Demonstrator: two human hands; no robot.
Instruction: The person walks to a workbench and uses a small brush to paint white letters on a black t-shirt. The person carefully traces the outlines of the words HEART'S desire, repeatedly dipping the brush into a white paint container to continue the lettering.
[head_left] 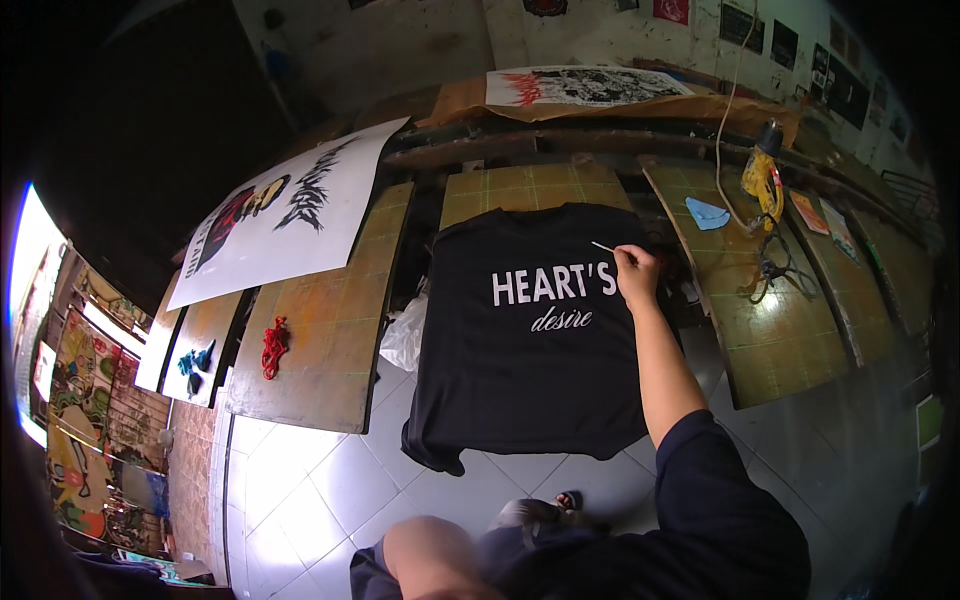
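Observation:
A black T-shirt lies spread over a board, with white block and script lettering across its upper middle. My right hand is over the right end of the lettering, its fingers pinched on a thin white stick. The stick points left, just above the black cloth; I cannot tell whether its tip touches. My left arm shows only in part at the lower edge, and the left hand is out of sight.
Boards stand on both sides. The left board bears a red cloth bundle and part of a printed white sheet. On the right board are a blue cloth, a yellow corded tool and dark straps.

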